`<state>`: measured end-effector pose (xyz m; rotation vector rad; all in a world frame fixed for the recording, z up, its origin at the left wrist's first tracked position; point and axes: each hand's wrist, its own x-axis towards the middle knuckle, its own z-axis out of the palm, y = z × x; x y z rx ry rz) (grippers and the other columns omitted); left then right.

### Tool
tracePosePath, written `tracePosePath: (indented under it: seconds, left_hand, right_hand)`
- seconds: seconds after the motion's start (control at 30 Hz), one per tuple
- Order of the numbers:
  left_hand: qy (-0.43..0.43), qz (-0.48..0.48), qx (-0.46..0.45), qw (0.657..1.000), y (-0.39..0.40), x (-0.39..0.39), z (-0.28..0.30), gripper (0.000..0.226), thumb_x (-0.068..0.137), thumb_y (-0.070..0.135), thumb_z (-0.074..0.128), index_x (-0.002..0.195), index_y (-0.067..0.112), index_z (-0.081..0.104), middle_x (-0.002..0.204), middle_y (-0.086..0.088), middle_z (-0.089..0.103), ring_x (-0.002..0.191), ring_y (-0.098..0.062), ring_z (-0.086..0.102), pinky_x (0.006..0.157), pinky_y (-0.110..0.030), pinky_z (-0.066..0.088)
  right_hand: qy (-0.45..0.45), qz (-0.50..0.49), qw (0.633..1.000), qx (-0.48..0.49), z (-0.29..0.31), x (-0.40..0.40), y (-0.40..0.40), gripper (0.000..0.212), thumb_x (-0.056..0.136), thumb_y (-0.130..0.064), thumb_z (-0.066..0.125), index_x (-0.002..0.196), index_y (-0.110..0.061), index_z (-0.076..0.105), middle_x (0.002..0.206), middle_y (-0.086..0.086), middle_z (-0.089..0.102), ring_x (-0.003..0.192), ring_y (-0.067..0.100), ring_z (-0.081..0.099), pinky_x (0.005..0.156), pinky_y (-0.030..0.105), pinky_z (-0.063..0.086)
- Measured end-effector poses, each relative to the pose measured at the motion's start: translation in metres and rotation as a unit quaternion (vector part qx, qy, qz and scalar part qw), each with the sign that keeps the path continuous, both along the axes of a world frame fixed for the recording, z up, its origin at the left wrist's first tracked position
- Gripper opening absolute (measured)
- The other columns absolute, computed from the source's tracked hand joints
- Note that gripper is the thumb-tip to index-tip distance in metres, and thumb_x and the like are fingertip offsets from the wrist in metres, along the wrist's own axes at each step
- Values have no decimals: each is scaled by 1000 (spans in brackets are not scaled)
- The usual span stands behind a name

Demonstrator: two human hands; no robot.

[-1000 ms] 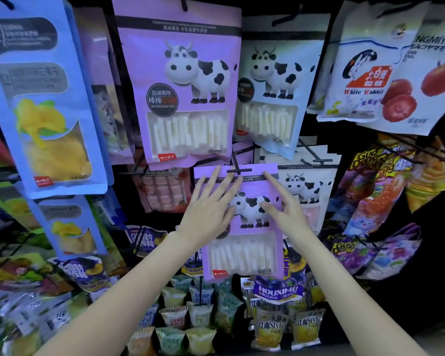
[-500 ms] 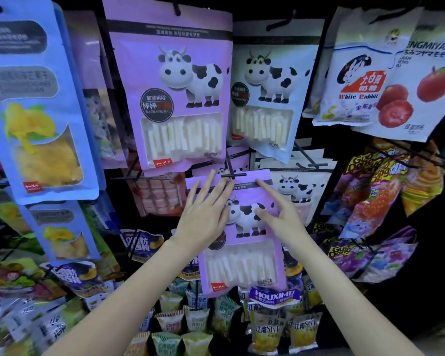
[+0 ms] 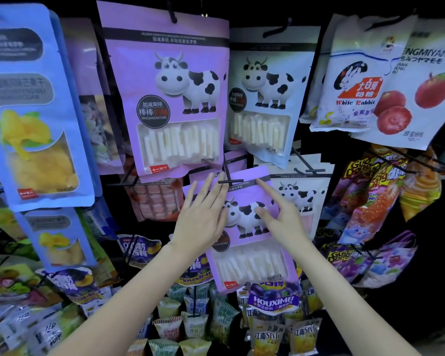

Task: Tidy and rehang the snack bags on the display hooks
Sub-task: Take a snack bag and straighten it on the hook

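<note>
Both the left hand (image 3: 201, 222) and right hand (image 3: 280, 217) press flat, fingers straight, on the tilted purple milk-stick bag (image 3: 244, 227) at its hook (image 3: 229, 179); next, level it.

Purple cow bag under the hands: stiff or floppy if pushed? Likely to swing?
The purple cow bag hangs tilted on the hook, so it probably swings easily. It looks like thin flat film, likely flexing under the left hand and right hand. The white sticks inside may stiffen its lower half.
</note>
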<state>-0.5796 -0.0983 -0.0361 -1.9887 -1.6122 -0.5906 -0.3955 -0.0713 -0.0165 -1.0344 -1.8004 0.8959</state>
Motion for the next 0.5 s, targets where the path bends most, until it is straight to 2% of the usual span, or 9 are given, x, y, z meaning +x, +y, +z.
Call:
tracePosePath:
  seconds: [0.1,0.2,0.27,0.33,0.4,0.5]
  left_hand:
    - [-16,2,-3,1000,-5,-3,-8,52,95,29,31,140,4,39,147,-8,39,139,-21,24,113,-41,14]
    - [-16,-4,-4,1000,-6,0,-5,51,95,27,29,139,4,42,143,-8,44,139,-22,22,112,-41,15]
    - [-5,-10,-2,1000,-3,4,0,50,94,26,31,135,3,47,137,-8,51,137,-24,25,112,-40,14]
    - [7,-13,-4,1000,1,8,4,49,94,26,31,133,3,50,132,-9,55,137,-26,30,112,-40,16]
    - [10,-14,-5,1000,3,10,5,49,94,26,30,131,2,52,131,-10,56,135,-29,37,112,-40,19]
    - [-3,-4,-2,1000,0,11,1,49,93,24,31,130,0,52,132,-11,55,133,-30,39,110,-41,22]
  right_hand:
    - [-37,11,999,7,1,-2,-4,56,91,-5,55,134,-37,41,135,-21,41,124,-9,30,89,-8,19]
    - [24,2,999,-43,-5,-1,-8,55,90,-4,57,129,-41,44,135,-20,40,123,-9,31,85,-6,25]
    - [79,0,994,-80,-9,1,-8,55,90,-3,57,124,-44,47,136,-23,39,127,-8,29,97,5,26]
    - [96,-11,991,-89,-11,3,-6,55,89,-2,57,123,-44,48,130,-32,40,128,-8,29,107,19,27]
    - [87,-14,993,-82,-9,4,-4,55,90,-1,56,124,-43,47,126,-35,41,125,-9,30,103,13,27]
    - [16,2,999,-44,-3,5,-4,57,91,-5,56,125,-48,39,133,-26,39,122,-9,31,83,-5,29]
